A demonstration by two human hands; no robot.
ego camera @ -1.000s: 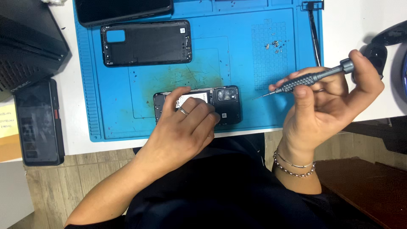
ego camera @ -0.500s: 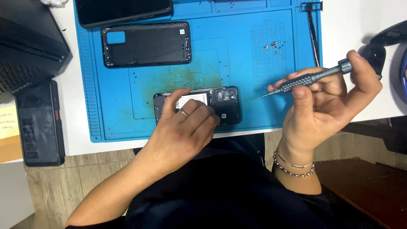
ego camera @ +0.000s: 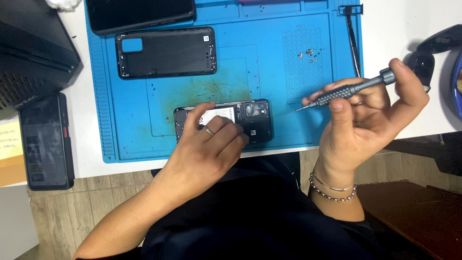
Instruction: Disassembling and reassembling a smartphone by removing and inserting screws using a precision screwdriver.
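Observation:
An opened black phone lies back-up at the near edge of a blue work mat, its battery and camera block exposed. My left hand rests on the phone's left part, a ring on one finger, pressing it flat. My right hand is raised to the right of the phone, holding a slim grey screwdriver with its tip pointing left, a short way from the phone. Bracelets circle that wrist.
A black phone back cover and another phone lie further back on the mat. Several tiny screws sit on the mat's grid area, tweezers beside them. A dark phone lies at the left, a black device behind it.

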